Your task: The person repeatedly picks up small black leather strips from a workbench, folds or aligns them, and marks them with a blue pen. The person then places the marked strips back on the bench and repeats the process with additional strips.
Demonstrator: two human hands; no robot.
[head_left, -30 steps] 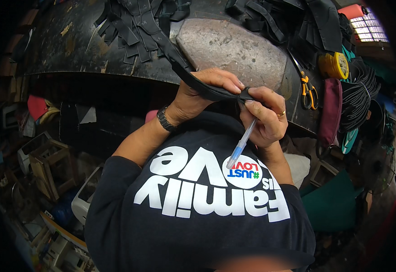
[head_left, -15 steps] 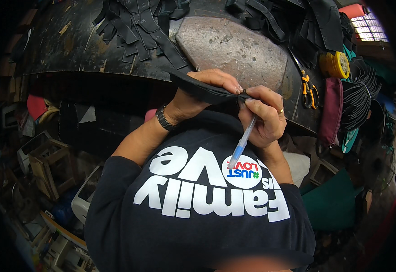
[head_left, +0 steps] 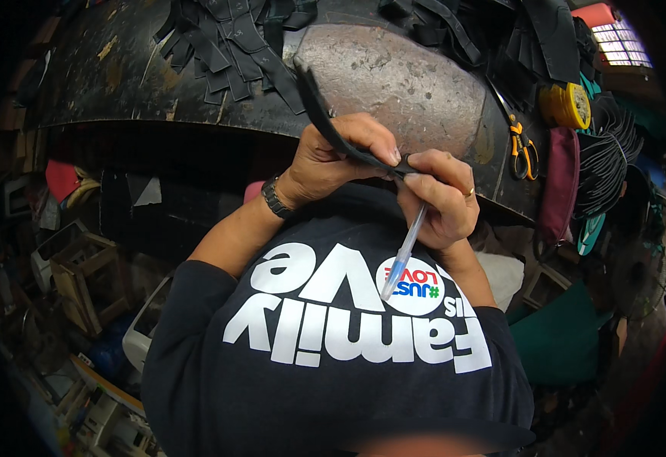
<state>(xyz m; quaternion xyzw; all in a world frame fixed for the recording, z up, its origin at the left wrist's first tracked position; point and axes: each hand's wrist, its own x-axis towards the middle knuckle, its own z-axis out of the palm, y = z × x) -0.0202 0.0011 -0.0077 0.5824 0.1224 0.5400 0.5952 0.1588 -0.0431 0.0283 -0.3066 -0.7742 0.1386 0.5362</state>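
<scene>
Between my two hands is a curved black strip (head_left: 319, 113), apparently layered, its free end rising to the upper left. My left hand (head_left: 329, 160) is closed around its middle, the thumb and fingers pressing near the right end. With thumb and forefinger, my right hand (head_left: 445, 202) pinches that right end. A clear pen with a blue inside (head_left: 407, 255) is also held in my right hand, its back end slanting down toward my shirt; the pen's tip is hidden by the fingers. Both hands are just in front of the table edge.
Beyond my hands, a worn stone-like slab (head_left: 394, 84) lies on the dark table (head_left: 119, 76). Heaps of black strips (head_left: 234, 49) lie behind it. Orange-handled scissors (head_left: 523, 152), a yellow spool (head_left: 565, 105), a maroon pouch (head_left: 559, 183) and bundled black cords (head_left: 603, 164) are at right.
The strip has turned so that its edge shows and its free end points higher. My left fingers have shifted along it, and the pen's back end has swung slightly downward.
</scene>
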